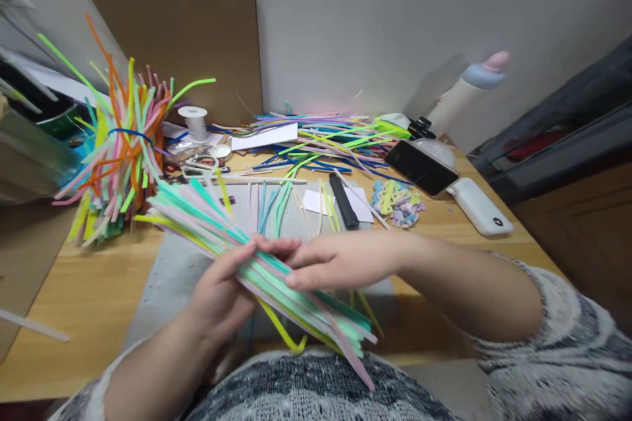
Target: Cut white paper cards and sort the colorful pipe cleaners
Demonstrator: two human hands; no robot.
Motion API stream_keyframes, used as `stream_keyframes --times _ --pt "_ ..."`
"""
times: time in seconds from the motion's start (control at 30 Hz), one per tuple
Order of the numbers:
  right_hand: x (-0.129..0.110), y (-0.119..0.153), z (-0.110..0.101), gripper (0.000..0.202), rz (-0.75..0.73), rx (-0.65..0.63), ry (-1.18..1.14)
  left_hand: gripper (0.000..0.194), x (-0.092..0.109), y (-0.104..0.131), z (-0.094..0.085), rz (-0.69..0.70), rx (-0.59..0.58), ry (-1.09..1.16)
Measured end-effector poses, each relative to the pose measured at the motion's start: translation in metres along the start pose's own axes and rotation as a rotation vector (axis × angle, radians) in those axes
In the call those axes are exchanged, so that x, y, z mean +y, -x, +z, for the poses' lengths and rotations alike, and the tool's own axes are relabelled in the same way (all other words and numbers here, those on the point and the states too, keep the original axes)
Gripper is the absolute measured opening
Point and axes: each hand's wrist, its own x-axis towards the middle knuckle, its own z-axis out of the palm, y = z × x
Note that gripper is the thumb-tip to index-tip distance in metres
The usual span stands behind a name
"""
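Observation:
A thick bundle of pipe cleaners [276, 276] in mint, pale pink and yellow lies slantwise across both my hands, above the table's front edge. My left hand [224, 289] is wrapped round its middle, with the thumb on top. From the other side my right hand [336, 263] closes on the bundle, its thumb lying along the strands and its other fingers partly hidden beneath. One yellow strand is bent and hangs below the rest. Under the bundle is a grey mat [162, 276] with several loose mint, blue and pink strands.
A tied multicoloured bunch of pipe cleaners [128, 145] stands at left. More strands [336, 135] are heaped along the wall. Farther right lie a black stick [344, 200], small pastel pieces [397, 202], a phone [422, 166] and a white power bank [481, 206]. A white spool [194, 123] stands behind scissors [202, 166].

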Motion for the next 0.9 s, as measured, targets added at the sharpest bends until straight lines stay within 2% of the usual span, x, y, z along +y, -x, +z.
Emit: stream_keyframes --times 0.03,0.07,0.17,0.2,0.3,0.37,0.43,0.6,0.67,0.77,0.9 --pt "0.01 0.0 -0.014 0.031 0.032 0.056 0.087 0.011 0.005 -0.001 -0.004 0.022 0.051 0.077" --pt "0.024 0.0 -0.03 0.032 0.098 0.212 0.179 0.01 0.01 -0.002 -0.009 0.046 0.096 0.134" --pt "0.081 -0.001 -0.086 0.022 0.272 0.979 0.635 0.013 0.018 -0.007 -0.022 0.105 0.2 0.205" --pt "0.101 -0.002 -0.104 0.023 0.301 1.062 0.668 0.014 0.019 -0.009 -0.025 0.115 0.223 0.21" --pt "0.15 -0.005 -0.147 0.038 0.275 1.077 0.702 0.013 0.015 -0.015 -0.03 0.117 0.277 0.207" --pt "0.169 -0.007 -0.164 0.042 0.254 1.067 0.721 0.013 0.012 -0.017 -0.031 0.09 0.299 0.207" --pt "0.178 -0.01 -0.174 0.043 0.243 1.073 0.748 0.014 0.01 -0.017 -0.032 0.069 0.31 0.207" --pt "0.176 -0.017 -0.182 0.035 0.244 1.163 0.84 0.017 0.008 -0.017 -0.032 0.059 0.336 0.186" --pt "0.17 -0.022 -0.181 0.031 0.2 1.186 0.886 0.018 0.008 -0.017 -0.031 0.041 0.351 0.183" --pt "0.162 -0.031 -0.178 0.024 0.12 1.129 1.002 0.018 0.007 -0.017 -0.03 0.028 0.357 0.183" --pt "0.157 -0.041 -0.173 0.025 0.126 1.099 1.056 0.017 0.007 -0.017 -0.03 0.019 0.335 0.198"
